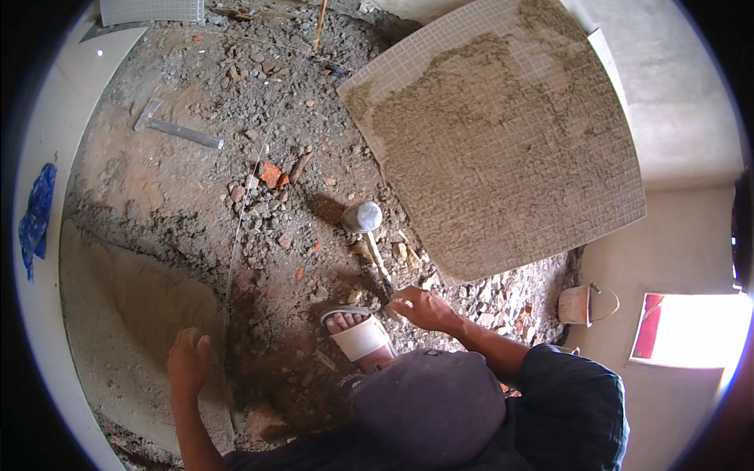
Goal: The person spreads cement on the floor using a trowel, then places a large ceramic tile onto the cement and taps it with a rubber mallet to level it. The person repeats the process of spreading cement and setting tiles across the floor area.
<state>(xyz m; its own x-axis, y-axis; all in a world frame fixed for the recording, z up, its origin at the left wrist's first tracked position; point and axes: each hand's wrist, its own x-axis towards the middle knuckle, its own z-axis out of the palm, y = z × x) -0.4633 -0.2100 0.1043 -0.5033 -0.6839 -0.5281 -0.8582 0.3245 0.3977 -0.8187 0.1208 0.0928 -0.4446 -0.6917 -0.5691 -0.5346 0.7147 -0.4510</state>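
Note:
My right hand [425, 308] is closed around the dark lower end of a mallet's handle. The mallet [363, 218] has a pale rounded head, lifted over the rubble floor to the left of a big tile. My left hand [188, 359] hangs above a smooth bed of mortar [141, 294], its thumb apart from the loosely bent fingers and nothing visible in it. The big tile [495, 157] lies with its gridded back up, smeared with grey-brown mortar over most of that side. A taut string [234, 259] runs along the mortar bed's right edge.
A hammer [182, 133] lies on the dirt at the far left. Broken red brick [271, 174] and stones litter the ground. Beside the right wall is a bucket [575, 304]. Blue plastic [37, 216] lies at the left; a thin stick [320, 25] stands at the back.

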